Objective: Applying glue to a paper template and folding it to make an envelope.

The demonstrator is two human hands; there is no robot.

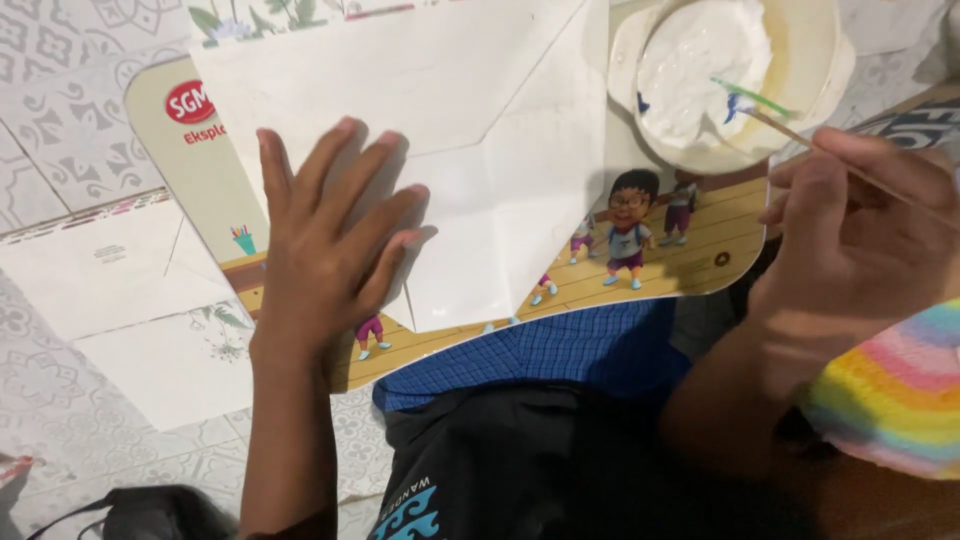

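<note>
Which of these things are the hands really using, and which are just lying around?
In use:
left hand, flat on the white folded paper
right hand, holding a thin stick
tub of white paste
cartoon board under the paper

Lying about:
white flattened carton on the tiled floor
black bag

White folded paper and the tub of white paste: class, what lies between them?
In the head view, only a strip of the cartoon-printed board separates the white folded paper from the tub of white paste.

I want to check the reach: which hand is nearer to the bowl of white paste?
Right. The right hand sits just below the bowl, stick reaching in; the left hand presses white paper far left.
</note>
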